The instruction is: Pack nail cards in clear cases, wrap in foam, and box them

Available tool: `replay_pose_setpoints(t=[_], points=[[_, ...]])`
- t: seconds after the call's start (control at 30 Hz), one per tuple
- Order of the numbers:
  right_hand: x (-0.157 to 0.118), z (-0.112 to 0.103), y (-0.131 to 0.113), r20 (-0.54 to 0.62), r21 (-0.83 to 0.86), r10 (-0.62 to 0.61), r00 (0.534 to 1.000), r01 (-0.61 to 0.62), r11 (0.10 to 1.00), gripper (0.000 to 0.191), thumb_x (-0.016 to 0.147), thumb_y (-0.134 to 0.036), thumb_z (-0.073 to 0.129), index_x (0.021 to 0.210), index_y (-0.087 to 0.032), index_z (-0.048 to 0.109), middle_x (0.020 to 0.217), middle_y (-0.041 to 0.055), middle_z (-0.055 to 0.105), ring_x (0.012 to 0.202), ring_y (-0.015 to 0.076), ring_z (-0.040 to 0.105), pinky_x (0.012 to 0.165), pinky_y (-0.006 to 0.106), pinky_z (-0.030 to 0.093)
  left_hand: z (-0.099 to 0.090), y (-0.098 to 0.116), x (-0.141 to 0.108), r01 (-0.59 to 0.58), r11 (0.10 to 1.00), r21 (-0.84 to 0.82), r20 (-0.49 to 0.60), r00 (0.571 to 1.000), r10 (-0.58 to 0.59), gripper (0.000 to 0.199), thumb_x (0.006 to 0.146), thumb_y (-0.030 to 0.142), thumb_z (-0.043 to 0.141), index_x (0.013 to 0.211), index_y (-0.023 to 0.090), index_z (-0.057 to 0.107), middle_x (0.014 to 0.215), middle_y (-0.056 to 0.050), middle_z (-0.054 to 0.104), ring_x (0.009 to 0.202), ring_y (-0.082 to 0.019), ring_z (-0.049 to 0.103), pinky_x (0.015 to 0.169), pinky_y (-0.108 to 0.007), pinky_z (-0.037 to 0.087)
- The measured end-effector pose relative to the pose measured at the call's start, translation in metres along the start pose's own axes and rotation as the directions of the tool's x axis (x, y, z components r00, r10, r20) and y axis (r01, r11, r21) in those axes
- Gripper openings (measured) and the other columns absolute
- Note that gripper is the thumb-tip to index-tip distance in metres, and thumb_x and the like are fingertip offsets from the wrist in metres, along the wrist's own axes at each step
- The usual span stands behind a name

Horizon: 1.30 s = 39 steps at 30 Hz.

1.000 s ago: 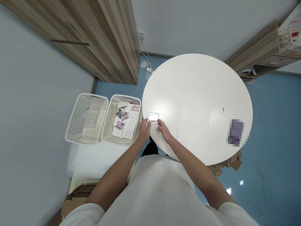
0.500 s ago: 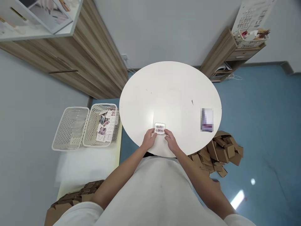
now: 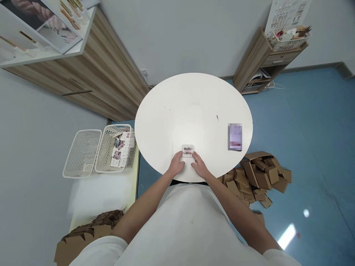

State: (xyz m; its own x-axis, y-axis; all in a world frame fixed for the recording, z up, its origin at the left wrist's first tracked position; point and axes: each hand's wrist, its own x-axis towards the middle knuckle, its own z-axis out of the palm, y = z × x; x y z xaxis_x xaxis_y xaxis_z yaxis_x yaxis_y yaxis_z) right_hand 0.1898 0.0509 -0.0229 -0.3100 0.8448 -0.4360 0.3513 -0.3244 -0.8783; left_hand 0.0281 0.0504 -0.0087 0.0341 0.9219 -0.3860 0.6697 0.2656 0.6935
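Observation:
A small clear plastic case (image 3: pixel 188 150) lies near the front edge of the white oval table. Two rows of small reddish and purple pieces show inside it; they are too small to name. My left hand (image 3: pixel 176 164) rests at the case's left edge, fingertips close against it and thumb apart below. On the other side, my right hand (image 3: pixel 200 166) has its fingertips at the right edge, its thumb also away from the case. Neither hand is wrapped round it.
A blurred purple stack (image 3: pixel 235 137) lies on the table's (image 3: pixel 194 96) right side. To the left, a white basket (image 3: pixel 111 170) holds printed cards, beside a second basket (image 3: pixel 72 155). Brown cardboard boxes (image 3: pixel 260 177) are heaped on the right; more folded cardboard (image 3: pixel 83 240) stands lower left.
Both thumbs have moved down, away from the case's near edge, while the fingertips stay beside it. The camera view has shifted slightly, so the table appears further left.

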Motion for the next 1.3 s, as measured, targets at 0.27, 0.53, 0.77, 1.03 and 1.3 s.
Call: replay_pose_setpoints(t=[0.27,0.53,0.77,1.03,1.3], points=[[-0.02,0.01,-0.003,0.004,-0.492,-0.152,0.988,0.134,0.86,0.061,0.068,-0.039,0.06,0.123,-0.02,0.041,0.137,0.0106,0.03,0.126,0.0261,0.026,0.099,0.044,0.028,-0.009,-0.019,-0.012,-0.131,0.979,0.154,0.001,0.991,0.133,0.056,0.07,0.012,0.043,0.126,0.012,0.036,0.133,-0.012,0.035,0.124,-0.024,0.032,0.101,-0.039,0.031],[-0.019,0.024,0.001,0.06,-0.846,-0.207,0.977,0.159,0.508,0.015,0.079,-0.016,0.049,0.091,-0.022,0.056,0.115,0.0096,0.051,0.104,0.0257,0.044,0.08,0.038,0.037,-0.022,-0.043,-0.033,-0.298,0.884,0.36,0.154,0.954,0.259,0.049,0.067,0.02,0.053,0.116,0.019,0.046,0.131,-0.013,0.039,0.121,-0.028,0.034,0.097,-0.042,0.03],[-0.026,0.032,-0.009,0.032,-0.854,-0.192,0.981,0.127,0.505,0.017,0.085,-0.016,0.037,0.084,-0.02,0.054,0.086,0.0061,0.058,0.081,0.019,0.051,0.072,0.031,0.037,-0.029,-0.039,-0.044,-0.331,0.836,0.438,0.152,0.943,0.294,0.035,0.07,0.024,0.055,0.105,0.024,0.052,0.117,-0.01,0.052,0.11,-0.027,0.045,0.099,-0.047,0.018],[-0.042,0.005,-0.015,0.042,-0.692,-0.247,0.968,0.206,0.692,0.051,0.068,-0.04,0.06,0.113,-0.021,0.046,0.115,0.0086,0.052,0.108,0.0253,0.045,0.09,0.039,0.033,-0.046,-0.037,-0.024,-0.25,0.899,0.361,0.128,0.968,0.218,0.028,0.083,0.017,0.033,0.086,0.023,0.06,0.081,-0.005,0.065,0.08,-0.02,0.058,0.085,-0.038,0.032],[-0.009,-0.02,-0.012,-0.198,-0.433,-0.006,0.98,-0.082,0.898,0.029,0.085,-0.04,0.031,0.076,-0.023,0.052,0.074,0.001,0.06,0.07,0.0169,0.055,0.063,0.03,0.043,-0.058,-0.035,0.006,-0.093,0.972,0.214,0.146,0.987,0.062,0.022,0.082,0.031,0.036,0.076,0.022,0.055,0.066,0.0,0.059,0.064,-0.017,0.055,0.061,-0.027,0.038]])
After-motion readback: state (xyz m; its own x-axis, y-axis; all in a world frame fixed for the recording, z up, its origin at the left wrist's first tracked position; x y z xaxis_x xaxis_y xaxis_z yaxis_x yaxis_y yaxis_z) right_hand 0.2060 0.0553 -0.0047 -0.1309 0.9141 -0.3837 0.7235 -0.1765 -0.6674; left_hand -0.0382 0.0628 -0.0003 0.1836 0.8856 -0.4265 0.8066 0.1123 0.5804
